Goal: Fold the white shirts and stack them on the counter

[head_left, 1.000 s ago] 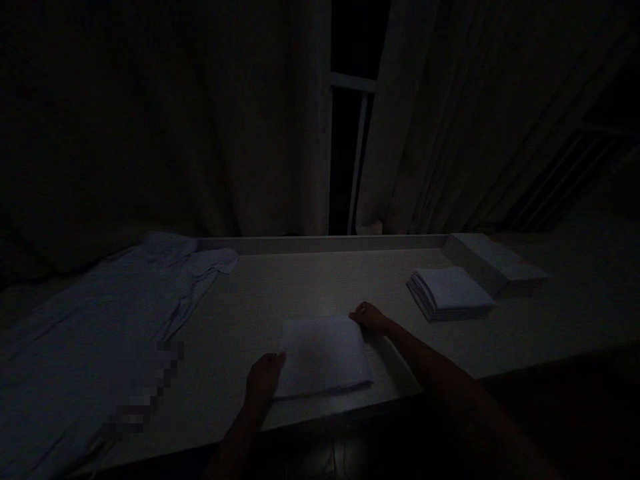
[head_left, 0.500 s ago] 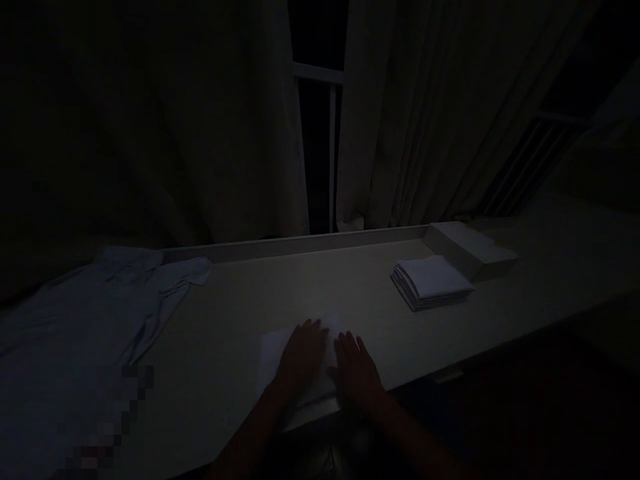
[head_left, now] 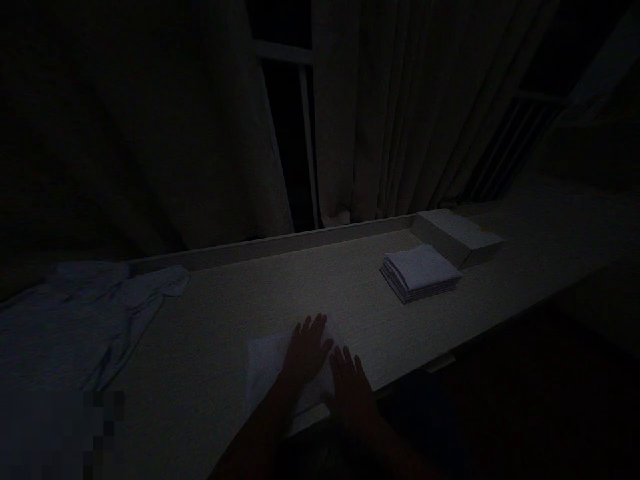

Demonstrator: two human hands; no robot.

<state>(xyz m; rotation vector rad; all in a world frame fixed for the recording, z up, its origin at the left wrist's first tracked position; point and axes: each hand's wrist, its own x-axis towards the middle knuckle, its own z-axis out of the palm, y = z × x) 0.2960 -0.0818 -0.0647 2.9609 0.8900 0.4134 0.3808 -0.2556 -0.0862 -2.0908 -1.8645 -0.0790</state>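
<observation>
I see the left hand (head_left: 304,353) and right hand (head_left: 351,390) lying flat, fingers extended, gripping nothing, on a pale folded cloth (head_left: 264,363), left of the cloth stack (head_left: 423,270) on its near side. Uneven pressure might crease the layers; a backward drag could slide them off the worktop (head_left: 280,290).

Single head-worn view, facing forward and down across the tabletop (head_left: 280,287). The hands (head_left: 305,350) lie near, the curtains (head_left: 336,120) far.
</observation>
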